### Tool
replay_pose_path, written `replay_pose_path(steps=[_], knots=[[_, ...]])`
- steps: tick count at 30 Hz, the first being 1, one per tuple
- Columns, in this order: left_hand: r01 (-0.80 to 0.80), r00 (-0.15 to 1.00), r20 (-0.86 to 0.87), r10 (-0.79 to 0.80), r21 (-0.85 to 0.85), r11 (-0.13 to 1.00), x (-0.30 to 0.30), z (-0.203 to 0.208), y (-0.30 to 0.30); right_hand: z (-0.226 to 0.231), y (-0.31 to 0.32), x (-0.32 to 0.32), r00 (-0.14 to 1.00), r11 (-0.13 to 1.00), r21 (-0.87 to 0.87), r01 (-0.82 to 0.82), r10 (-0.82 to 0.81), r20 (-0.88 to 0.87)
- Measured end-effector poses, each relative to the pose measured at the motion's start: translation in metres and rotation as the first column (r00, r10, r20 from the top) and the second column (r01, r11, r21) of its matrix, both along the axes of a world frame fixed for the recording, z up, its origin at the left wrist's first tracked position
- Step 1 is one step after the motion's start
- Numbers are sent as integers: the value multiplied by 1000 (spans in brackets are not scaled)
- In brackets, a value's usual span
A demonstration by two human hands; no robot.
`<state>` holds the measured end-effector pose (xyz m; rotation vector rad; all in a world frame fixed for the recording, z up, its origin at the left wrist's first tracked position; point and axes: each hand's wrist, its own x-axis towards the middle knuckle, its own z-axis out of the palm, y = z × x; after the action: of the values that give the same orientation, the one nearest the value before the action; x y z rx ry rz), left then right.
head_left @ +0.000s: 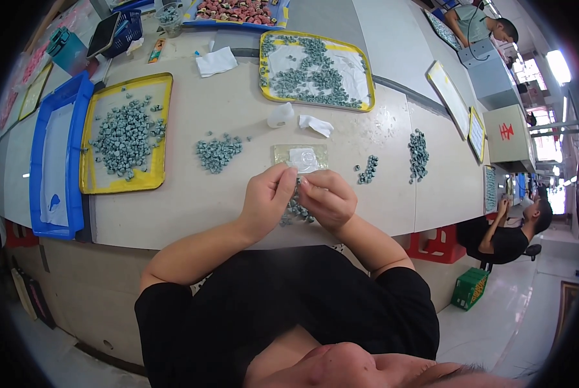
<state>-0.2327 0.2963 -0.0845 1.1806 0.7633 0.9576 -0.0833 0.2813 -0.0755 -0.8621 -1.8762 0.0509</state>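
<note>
My left hand and my right hand meet fingertip to fingertip over the table's front part. Both are closed in a pinch. Whatever sits between the fingers is too small and covered to make out. Below them lies a small pile of grey-green pieces, partly hidden by the hands. Just beyond the fingertips is a flat clear-yellowish pad with a white square on it. More such pieces form a heap left of the hands, a small cluster to the right and a longer strip farther right.
A yellow-edged tray heaped with pieces stands left, beside a blue tray. Another yellow-edged tray lies at the back, with tissues before it. Co-workers sit to the right, near a red stool.
</note>
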Motion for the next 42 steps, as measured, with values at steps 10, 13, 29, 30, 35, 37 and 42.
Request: replay_pose_path(steps=[10, 13, 29, 30, 35, 37, 42], knots=[[-98, 994, -44, 100, 36, 995, -2, 1, 3, 4, -4, -6, 993, 981, -180, 67, -83, -84], [-92, 994, -56, 94, 48, 995, -2, -1, 4, 0, -1, -4, 995, 988, -150, 44, -57, -80], [112, 969, -216, -123, -62, 992, 10, -10, 4, 6, -3, 100, 876, 657, -583, 478, -305, 375], [126, 985, -108, -137, -102, 987, 10, -10, 5, 5, -6, 105, 835, 577, -607, 547, -322, 447], [181, 978, 174, -116, -431, 884, 10, -2, 13, -3, -9, 110, 713, 458, -556, 693, -328, 619], [185, 972, 215, -93, -458, 870, 11, -1, 13, -1, -5, 110, 786, 452, -648, 614, -274, 554], [118, 981, 191, -36, -438, 891, 12, 1, 11, 6, 2, 95, 875, 506, -715, 484, -285, 391]])
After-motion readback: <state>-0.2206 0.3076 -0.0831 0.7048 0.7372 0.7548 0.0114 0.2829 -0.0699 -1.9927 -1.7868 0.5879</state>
